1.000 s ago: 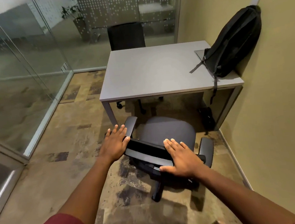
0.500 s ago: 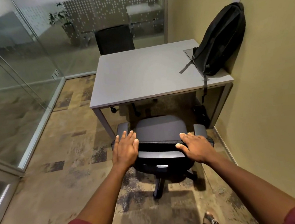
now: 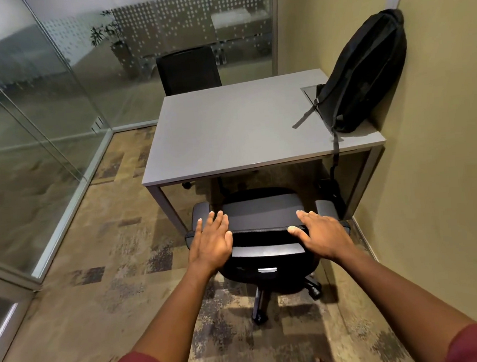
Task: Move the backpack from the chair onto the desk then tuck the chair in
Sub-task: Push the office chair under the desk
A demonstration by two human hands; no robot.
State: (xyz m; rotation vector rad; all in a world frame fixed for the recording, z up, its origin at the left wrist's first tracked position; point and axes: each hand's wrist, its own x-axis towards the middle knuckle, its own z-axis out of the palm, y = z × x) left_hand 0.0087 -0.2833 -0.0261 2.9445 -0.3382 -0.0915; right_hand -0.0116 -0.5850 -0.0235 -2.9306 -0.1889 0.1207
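The black backpack (image 3: 366,73) stands on the far right corner of the grey desk (image 3: 227,130), leaning against the wall, one strap hanging over the desk's front edge. The black office chair (image 3: 262,207) faces the desk squarely, the front of its seat at the desk's near edge, its base and backrest out on my side. My left hand (image 3: 212,240) lies flat on the left end of the backrest top, fingers spread. My right hand (image 3: 321,234) lies flat on the right end, thumb on the rim.
A second black chair (image 3: 188,70) stands behind the desk. Glass walls (image 3: 27,126) close the left and far sides. The beige wall (image 3: 446,193) runs close along the desk's and chair's right side. Patterned carpet (image 3: 110,276) lies to the left.
The chair has swung from an angle to face the desk straight on and has rolled forward toward it. Both hands stayed on the backrest and moved with it.
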